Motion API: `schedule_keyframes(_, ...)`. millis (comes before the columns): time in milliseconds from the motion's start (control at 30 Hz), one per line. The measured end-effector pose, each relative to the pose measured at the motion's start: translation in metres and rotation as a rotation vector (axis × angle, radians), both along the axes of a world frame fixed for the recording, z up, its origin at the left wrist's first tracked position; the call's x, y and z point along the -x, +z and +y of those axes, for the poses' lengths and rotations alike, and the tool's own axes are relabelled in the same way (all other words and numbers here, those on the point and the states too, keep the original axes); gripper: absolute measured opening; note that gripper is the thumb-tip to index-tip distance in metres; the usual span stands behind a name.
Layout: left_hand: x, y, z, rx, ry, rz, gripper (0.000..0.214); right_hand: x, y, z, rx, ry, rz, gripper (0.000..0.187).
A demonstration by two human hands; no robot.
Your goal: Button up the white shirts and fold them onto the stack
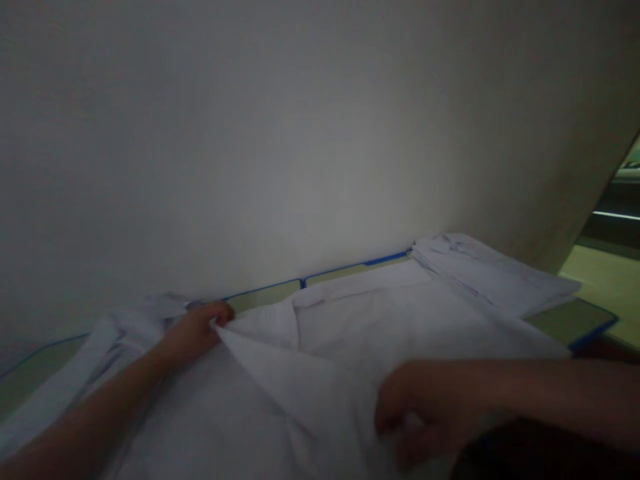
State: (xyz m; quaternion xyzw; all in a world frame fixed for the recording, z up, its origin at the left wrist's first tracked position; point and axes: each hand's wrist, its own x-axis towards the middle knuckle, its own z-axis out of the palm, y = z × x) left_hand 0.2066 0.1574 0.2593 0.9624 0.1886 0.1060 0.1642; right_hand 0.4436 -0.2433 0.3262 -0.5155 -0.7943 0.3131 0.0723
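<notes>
White cloth (330, 393) is laid over the desk (565, 323), its edge pinched by the left hand (197, 331); the right hand's (430, 400) grip cannot be told. Even tension is best applied.

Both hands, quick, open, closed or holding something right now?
Left hand: closed, pinching an edge of the white cloth.
Right hand: curled, blurred; cannot tell whether it grips the white cloth.
</notes>
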Motion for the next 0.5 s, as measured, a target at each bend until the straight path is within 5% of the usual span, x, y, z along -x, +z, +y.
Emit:
schedule_keyframes(133,0.008,-0.018,0.005,-0.043,0.108,0.033,0.043,-0.107,-0.021,0.033,-0.322,-0.329,-0.426,0.036)
schedule_keyframes(267,0.001,-0.024,0.008,-0.048,0.088,0.012,0.048,-0.202,-0.048,0.050,-0.366,-0.341,-0.788,0.052)
schedule_keyframes(400,-0.006,-0.019,0.010,0.039,0.072,0.087,0.029,-0.237,-0.067,0.061,-0.324,-0.352,-0.919,0.029)
schedule_keyframes(500,-0.004,-0.014,0.016,0.015,0.105,0.145,0.019,-0.247,-0.062,0.065,-0.269,-0.434,-0.996,0.023)
